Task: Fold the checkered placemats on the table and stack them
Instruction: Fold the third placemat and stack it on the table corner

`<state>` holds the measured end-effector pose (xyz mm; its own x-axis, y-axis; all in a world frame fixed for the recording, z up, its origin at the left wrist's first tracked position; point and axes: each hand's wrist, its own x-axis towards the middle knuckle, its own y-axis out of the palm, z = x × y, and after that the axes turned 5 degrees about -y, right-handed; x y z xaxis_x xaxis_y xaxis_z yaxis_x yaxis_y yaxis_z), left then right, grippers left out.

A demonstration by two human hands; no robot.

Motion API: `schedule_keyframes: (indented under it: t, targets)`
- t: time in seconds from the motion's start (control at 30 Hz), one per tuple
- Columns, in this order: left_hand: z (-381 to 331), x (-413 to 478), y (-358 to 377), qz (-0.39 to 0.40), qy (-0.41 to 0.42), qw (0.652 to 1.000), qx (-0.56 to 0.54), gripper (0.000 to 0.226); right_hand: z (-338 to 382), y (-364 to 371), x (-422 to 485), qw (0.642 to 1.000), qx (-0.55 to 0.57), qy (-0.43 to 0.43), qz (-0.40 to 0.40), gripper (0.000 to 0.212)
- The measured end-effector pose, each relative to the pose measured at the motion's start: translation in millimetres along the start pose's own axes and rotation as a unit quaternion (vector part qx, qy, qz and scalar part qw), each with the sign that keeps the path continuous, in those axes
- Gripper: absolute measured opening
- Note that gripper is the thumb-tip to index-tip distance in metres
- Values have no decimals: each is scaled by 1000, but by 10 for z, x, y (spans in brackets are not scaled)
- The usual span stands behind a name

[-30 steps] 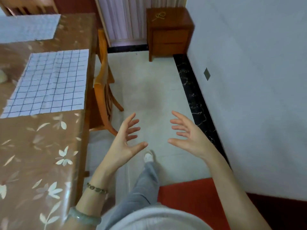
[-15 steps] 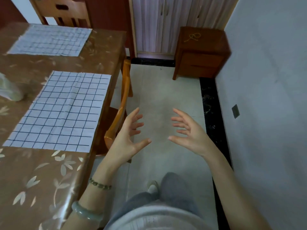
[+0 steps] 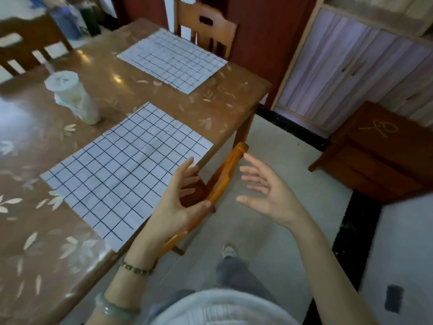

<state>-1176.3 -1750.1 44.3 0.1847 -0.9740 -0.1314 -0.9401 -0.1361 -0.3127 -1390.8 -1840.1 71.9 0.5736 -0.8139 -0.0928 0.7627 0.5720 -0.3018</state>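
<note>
Both my hands are up in the air with nothing in them. My left hand (image 3: 180,202) has fingers spread and curled, hovering over the near right corner of the nearer placemat (image 3: 127,170) but not touching it, as far as I can tell. My right hand (image 3: 267,193) is just as loose and spread, out past the counter (image 3: 222,106) edge, over the floor. Grip on both sides: wide, holding nothing.

Nearer placemat lies flat and unfolded at the counter's near edge, in front of a chair (image 3: 225,181) tucked under; I'd guess it marks a seat. The far placemat (image 3: 172,59) is also flat, well apart, in front of the second chair (image 3: 206,31) at the counter's end. No fold made, no stack begun.

My hands look pre-shaped for pinching the nearer mat's right edge, so I judge reaching for it is the step in hand.

Containers: one pale upright jar or cup (image 3: 72,97) with a wrinkled plastic cover stands near the nearer mat's far left corner, not touching. Contents not visible. It's close enough that a fold toward it could brush it.
</note>
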Motion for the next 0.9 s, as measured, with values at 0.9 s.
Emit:
schedule_keyframes:
  t: [0.9]
  targets:
    - [646, 232, -1133, -334, -176, 924, -63, 91, 353, 1208, 2571, 913, -70, -68, 395, 80]
